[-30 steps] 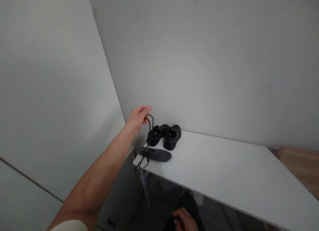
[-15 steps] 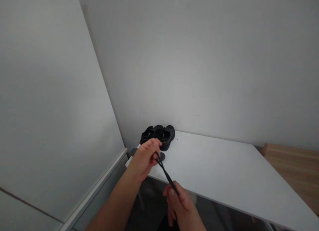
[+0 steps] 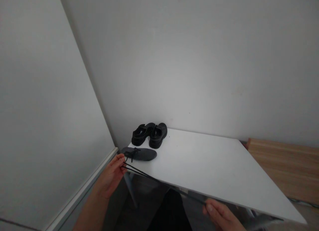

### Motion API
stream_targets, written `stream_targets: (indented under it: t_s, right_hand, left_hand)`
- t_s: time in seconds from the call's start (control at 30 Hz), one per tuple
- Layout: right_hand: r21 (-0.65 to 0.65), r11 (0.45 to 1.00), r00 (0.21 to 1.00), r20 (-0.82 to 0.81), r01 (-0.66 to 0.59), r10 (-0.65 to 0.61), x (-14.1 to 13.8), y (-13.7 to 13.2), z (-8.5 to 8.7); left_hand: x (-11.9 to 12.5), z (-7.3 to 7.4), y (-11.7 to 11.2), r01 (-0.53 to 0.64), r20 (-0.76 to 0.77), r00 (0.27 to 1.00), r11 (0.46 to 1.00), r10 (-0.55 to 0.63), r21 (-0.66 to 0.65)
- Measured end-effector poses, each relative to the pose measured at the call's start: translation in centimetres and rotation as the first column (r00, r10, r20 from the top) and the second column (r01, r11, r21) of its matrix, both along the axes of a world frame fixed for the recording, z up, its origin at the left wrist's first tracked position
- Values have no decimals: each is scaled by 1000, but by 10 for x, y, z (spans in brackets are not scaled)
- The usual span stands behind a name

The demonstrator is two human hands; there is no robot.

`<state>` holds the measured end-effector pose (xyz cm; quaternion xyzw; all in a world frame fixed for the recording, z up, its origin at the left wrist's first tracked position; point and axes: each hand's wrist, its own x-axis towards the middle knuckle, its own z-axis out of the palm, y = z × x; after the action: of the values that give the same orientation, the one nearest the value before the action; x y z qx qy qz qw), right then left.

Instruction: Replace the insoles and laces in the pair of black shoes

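A thin black shoelace (image 3: 149,176) stretches, partly doubled, between my two hands in front of the table's near edge. Its left end is pinched in the fingers of my left hand (image 3: 112,176), low at the left. My right hand (image 3: 220,215), lower right, grips the other end between thumb and fingers. Just beyond my left hand lies a dark grey insole (image 3: 147,154), with a small tangle of black lace (image 3: 134,152) on it. Whether a second insole lies beneath cannot be made out. Behind it stands a pair of black shoes (image 3: 158,138).
A white table (image 3: 199,164) runs along the grey wall (image 3: 199,75). A white panel (image 3: 50,91) rises close on the left. At the right is a wood-grain board (image 3: 279,168). My dark-clothed leg (image 3: 170,211) shows below the table edge.
My hands have moved apart, the left one to the left and the right one to the right. The shoelace is now drawn out long, and the insole is uncovered. The view has shifted slightly.
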<state>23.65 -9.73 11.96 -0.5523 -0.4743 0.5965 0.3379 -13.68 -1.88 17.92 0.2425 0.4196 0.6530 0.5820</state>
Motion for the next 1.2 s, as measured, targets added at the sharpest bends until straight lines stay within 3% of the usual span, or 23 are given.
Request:
stream_targets:
  t_s: [0.2,0.5,0.73,0.87,0.97,1.07,1.13,1.2]
  right_hand:
    - [103,974,979,7,202,-204,23,5,13]
    - [187,895,913,-137,404,-383,19,12,12]
    - [78,805,787,-287,588,-546,18,19,16]
    - [45,786,749,-342,616,-568,12,23,20]
    - [40,741,696,-378,671,-610,9,27,25]
    - [74,699,673,-356,711,-648,7,29,33]
    - [161,715,728,-263,680,-633,3,28,43]
    - [267,770,812,-113,580,-573,-4,25,56]
  left_hand:
    - [5,-12,4,-88,-39,995,996,88,4]
    - [10,-14,-3,-66,-82,994,998,66,-7]
    - [5,-24,-1,-95,-87,991,995,98,43]
    - [-2,-32,1,-158,-84,983,986,162,53]
    - [-11,-38,0,-214,-124,967,975,220,62]
    - [-21,-42,-7,-151,-411,899,988,154,39]
    - [-24,-40,-15,26,-652,757,999,-47,-42]
    - [-23,-34,-22,204,-791,560,966,-246,-156]
